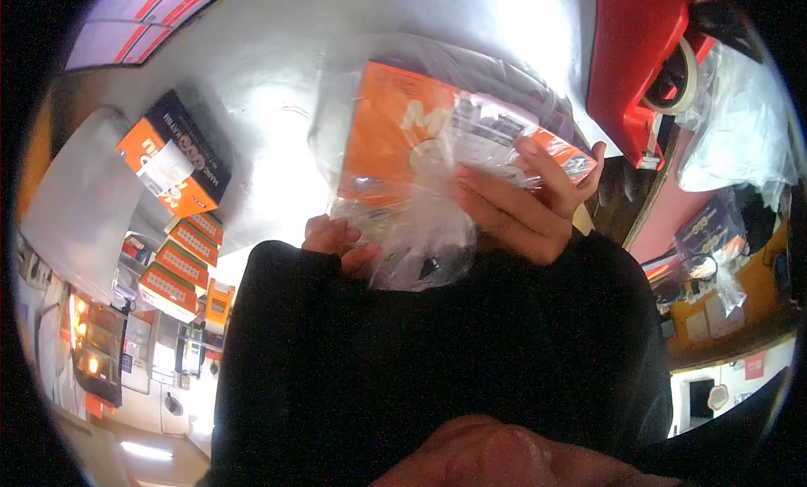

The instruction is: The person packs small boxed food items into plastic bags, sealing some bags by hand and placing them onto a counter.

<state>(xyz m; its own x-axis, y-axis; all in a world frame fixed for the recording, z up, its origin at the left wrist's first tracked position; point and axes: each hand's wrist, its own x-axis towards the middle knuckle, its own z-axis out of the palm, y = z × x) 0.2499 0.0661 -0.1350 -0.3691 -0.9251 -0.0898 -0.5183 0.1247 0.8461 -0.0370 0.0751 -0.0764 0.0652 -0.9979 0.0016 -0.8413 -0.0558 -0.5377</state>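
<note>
An orange and dark purple cardboard box (384,121) with a printed white label is inside a clear plastic bag (435,216). My right hand (536,197) holds the bagged box at its right side, fingers spread over the film and the label. The bag's loose, crumpled end bunches between my hands, close to my black sweater. At the lower left of that end, my left hand (334,238) has its fingers curled on the plastic; part of it is hidden by the film and my sleeve.
A shiny metal counter (271,115) lies beneath. On the left stand another orange and navy box (170,152) and a row of orange-lidded boxes (183,260). At right are a red tape dispenser (630,64) with a tape roll (690,77), clear bags (737,127) and another bagged box (709,228).
</note>
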